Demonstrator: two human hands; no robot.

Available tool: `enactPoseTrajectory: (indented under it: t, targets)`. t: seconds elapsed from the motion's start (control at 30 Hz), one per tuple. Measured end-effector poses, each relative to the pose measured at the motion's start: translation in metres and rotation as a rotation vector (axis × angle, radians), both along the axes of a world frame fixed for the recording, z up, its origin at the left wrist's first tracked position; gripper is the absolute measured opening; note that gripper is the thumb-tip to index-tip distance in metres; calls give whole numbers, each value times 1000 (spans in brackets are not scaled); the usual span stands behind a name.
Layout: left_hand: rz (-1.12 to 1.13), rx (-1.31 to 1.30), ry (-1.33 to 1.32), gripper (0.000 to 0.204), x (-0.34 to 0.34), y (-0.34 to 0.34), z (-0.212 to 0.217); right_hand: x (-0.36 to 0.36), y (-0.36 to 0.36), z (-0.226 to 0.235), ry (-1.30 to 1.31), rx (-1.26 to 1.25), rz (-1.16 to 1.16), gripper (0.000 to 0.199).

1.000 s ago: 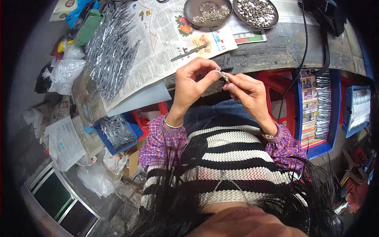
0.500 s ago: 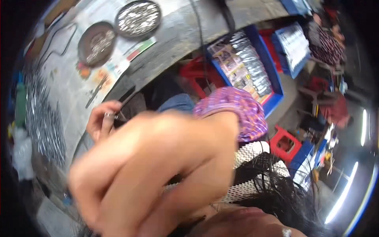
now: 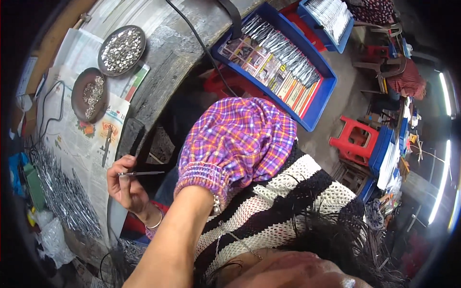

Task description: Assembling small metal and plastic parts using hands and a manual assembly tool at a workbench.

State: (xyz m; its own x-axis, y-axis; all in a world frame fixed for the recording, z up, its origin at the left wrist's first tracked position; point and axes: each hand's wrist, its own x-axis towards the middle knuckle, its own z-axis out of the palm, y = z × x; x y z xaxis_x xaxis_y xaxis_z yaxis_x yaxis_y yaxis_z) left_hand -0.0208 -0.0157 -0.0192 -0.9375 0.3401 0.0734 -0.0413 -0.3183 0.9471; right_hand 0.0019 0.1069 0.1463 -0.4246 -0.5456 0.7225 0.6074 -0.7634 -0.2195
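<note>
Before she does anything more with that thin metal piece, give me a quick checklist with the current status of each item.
1. Thin metal piece held: ok, pinched at one end in the left hand, lying roughly level.
2. Right hand free: cannot tell, only the raised forearm and plaid sleeve show; the hand is out of view.
3. Second hand on the piece: not ok, only the left touches it.
4. Parts dishes in view: ok, the dark dish and the fuller dish sit on the workbench.
5. Pile of metal strips on the newspaper: ok.

Red stool (image 3: 354, 139) on concrete floor (image 3: 343, 98)
</note>
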Motion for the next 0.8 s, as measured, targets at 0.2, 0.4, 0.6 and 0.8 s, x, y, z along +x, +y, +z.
enactPoseTrajectory:
  t: [0.2,0.4,0.6,0.8]
  targets:
    - [-3,-9,8,10,2,2,-1,13,-17,2,-29,-366,-14,37]
    - [-24,-9,20,10,3,4,1,9,-34,0,47,-415,-184,38]
    - [-12,-7,21,11,4,7,2,4,-44,1,140,-472,-382,39]
    - [23,-11,14,10,7,3,1,6,-43,3,177,-394,-200,41]
